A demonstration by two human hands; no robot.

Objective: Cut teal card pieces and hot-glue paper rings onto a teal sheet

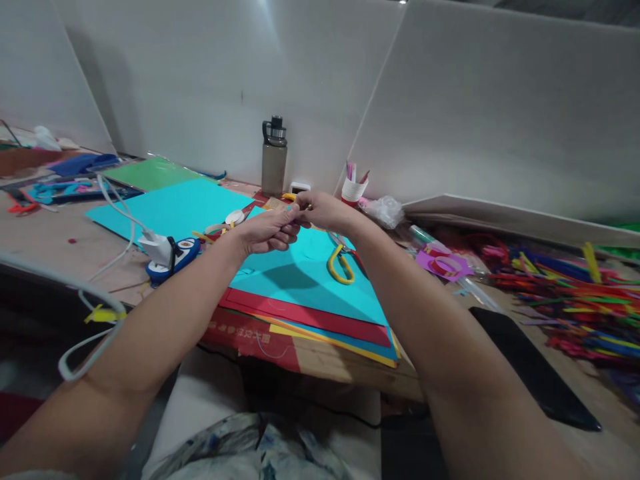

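Observation:
My left hand (270, 230) and my right hand (323, 210) meet above a stack of coloured paper, their fingertips pinched together. Whatever lies between the fingers is too small or hidden to name. Below them, the top sheet of turquoise paper (320, 280) lies flat, with red, blue and yellow sheets (310, 313) showing at its front edge. Pliers with yellow handles (341, 267) rest on the turquoise sheet, partly behind my right forearm. A roll of white tape (235, 217) sits just behind my left wrist.
Against the partition stand a grey bottle (274, 160) and a white cup of pencils (354, 191). Left are a power strip (175, 260) with a plugged charger and another turquoise sheet (175, 210). Right are a dark phone-like slab (535, 367) and heaped colourful pipe cleaners (590, 300).

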